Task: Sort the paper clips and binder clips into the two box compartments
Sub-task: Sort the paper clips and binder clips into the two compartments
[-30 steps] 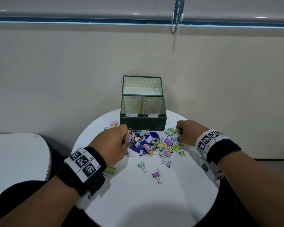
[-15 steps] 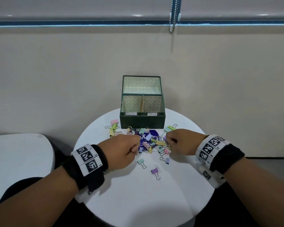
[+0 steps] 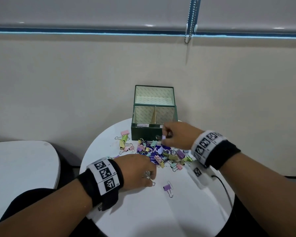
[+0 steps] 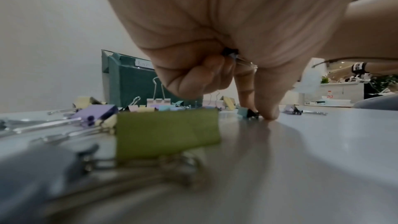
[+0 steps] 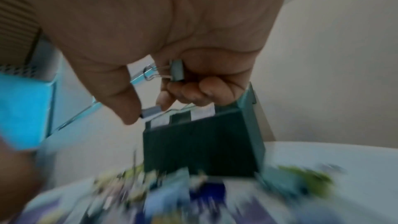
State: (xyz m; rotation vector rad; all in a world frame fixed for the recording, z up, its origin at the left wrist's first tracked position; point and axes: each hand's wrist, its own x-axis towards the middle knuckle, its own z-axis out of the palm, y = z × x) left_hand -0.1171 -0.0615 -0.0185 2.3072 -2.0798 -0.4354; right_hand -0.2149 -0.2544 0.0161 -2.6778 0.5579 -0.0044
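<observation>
Your right hand [image 3: 175, 135], pinching binder clips [image 5: 177, 72], has risen from the pile [image 3: 162, 154] to the box [image 3: 144, 133] front. Your left hand [image 3: 135, 170] moved nearer, gripping a clip [image 3: 149, 178] on the bench [image 3: 161, 211]. I judge that dropping comes next.

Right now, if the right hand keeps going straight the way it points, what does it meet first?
Probably the green box: the right hand, pinching a binder clip, is at its front wall near the rim. Depth is unclear; it may clear the rim.
</observation>
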